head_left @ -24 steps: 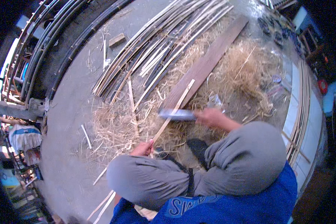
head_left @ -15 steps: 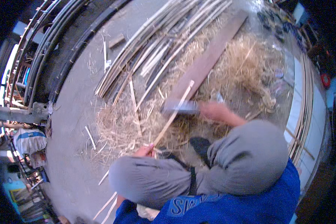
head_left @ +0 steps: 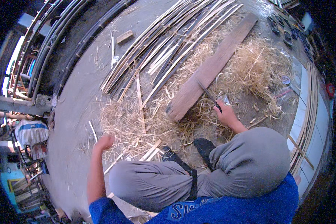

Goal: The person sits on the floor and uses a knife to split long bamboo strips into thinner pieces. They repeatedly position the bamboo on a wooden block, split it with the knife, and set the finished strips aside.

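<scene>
My right hand [head_left: 226, 115] grips the dark handle of a long knife [head_left: 208, 92]. Its narrow blade points up and left over the wooden plank [head_left: 209, 71], and I cannot tell whether it touches. Off to the left, my left hand [head_left: 106, 142] is closed in a fist above the floor; any contents are hidden. Several short pale strips [head_left: 152, 150] lie beside my dark-covered foot, between my hands. A thin pale strip [head_left: 93, 131] is on the floor near my left hand.
Curly shavings [head_left: 250, 71] spread around the plank. A bundle of long split strips [head_left: 153, 41] lies at the far middle, beside a small wooden block [head_left: 125, 37]. Dark poles [head_left: 89, 35] stretch along the left. More long strips [head_left: 306, 112] rest on pale tiles at right.
My left hand has left the pale strip it was holding and swung out to the left. The knife, blurred across the plank's near end before, now points farther up the plank.
</scene>
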Tool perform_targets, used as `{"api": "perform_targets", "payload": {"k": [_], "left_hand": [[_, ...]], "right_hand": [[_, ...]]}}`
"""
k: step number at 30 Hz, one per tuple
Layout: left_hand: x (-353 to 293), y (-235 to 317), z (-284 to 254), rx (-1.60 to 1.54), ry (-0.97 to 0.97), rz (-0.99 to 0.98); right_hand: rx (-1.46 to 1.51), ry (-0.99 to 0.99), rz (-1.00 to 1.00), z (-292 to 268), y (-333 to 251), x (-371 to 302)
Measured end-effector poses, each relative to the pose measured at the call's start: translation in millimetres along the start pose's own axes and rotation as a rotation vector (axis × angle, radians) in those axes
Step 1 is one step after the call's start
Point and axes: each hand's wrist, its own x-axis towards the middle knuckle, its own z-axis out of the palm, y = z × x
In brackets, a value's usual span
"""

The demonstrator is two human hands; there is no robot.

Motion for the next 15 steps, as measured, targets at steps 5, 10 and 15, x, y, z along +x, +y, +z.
{"api": "perform_targets", "payload": {"k": [5, 10, 15], "left_hand": [[58.2, 146.5, -134.5, 0.15, 0.463, 0.289], [170.7, 227.0, -147.2, -0.066, 0.525, 0.447], [230.0, 266.2, -77.0, -0.072, 0.296, 0.292]], "right_hand": [[0.061, 0.097, -0.002, 26.7, 9.9, -5.5], [0.05, 0.208, -0.132, 31.9, -2.2, -12.0], [0.049, 0.007, 0.166, 16.2, -16.0, -28.1]]}}
